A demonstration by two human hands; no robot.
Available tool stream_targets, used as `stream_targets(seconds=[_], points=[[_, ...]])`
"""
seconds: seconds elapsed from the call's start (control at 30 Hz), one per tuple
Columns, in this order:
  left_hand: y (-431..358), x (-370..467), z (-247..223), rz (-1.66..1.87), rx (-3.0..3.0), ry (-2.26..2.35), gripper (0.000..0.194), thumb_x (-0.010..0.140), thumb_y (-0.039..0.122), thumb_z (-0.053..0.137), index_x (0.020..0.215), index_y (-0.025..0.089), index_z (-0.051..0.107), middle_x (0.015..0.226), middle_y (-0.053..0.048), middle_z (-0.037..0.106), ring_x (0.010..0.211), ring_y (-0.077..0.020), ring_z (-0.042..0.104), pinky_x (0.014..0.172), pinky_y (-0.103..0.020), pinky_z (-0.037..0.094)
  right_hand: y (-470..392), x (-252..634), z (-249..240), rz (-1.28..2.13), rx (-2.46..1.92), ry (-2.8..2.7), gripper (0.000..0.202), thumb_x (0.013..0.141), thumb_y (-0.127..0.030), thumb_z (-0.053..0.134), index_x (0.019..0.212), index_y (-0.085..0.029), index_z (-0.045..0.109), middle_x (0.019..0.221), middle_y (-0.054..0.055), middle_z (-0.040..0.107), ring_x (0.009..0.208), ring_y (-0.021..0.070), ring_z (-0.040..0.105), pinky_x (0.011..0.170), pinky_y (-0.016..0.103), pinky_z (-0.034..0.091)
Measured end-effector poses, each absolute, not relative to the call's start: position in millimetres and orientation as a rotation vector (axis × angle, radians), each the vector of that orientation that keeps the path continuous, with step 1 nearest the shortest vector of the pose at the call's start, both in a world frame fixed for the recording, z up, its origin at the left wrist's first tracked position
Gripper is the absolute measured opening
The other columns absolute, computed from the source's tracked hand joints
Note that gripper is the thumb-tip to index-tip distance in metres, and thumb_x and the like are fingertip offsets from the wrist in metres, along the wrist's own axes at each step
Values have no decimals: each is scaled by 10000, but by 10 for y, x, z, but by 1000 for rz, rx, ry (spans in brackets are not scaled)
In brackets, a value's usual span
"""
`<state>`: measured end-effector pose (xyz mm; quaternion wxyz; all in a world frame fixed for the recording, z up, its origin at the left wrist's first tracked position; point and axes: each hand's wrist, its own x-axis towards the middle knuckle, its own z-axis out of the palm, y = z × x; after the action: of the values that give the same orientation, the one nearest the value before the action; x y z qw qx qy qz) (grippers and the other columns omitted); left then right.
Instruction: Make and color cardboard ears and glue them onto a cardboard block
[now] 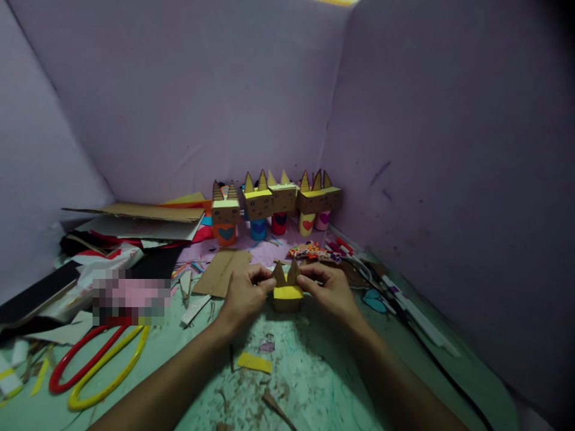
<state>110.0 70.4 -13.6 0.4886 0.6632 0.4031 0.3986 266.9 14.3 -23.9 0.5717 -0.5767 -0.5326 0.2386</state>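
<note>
A small cardboard box head (288,303) with a yellow top and two pointed brown ears is between my hands, low over the green table. My left hand (246,296) pinches the left ear between thumb and fingers. On the other side, my right hand (331,293) has its thumb and fingers closed at the right ear. Behind them stand several finished cardboard figures with box heads, pointed ears and coloured bodies bearing hearts, such as the orange-bodied one (225,233) and the yellow-bodied one (307,224).
Red and yellow loop handles (109,371) lie at the left, near stacked cardboard (135,211) and papers. A yellow strip (255,362) and scraps lie in front. Pens (345,245), a blue piece (374,301) and a black cable (431,353) are at the right.
</note>
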Motion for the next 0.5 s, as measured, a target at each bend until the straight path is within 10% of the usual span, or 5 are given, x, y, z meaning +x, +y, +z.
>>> stream_targets(seconds=[0.5], points=[[697,1022,31,940,1426,993,167,530,302,623,574,150,572,459,49,483,385,-75,389,390,-208,311,17,2674,-158,576,-1246,-1077,185,655,-297,657,780,-170,708,688,40,701,592,166,601,545,268,455]])
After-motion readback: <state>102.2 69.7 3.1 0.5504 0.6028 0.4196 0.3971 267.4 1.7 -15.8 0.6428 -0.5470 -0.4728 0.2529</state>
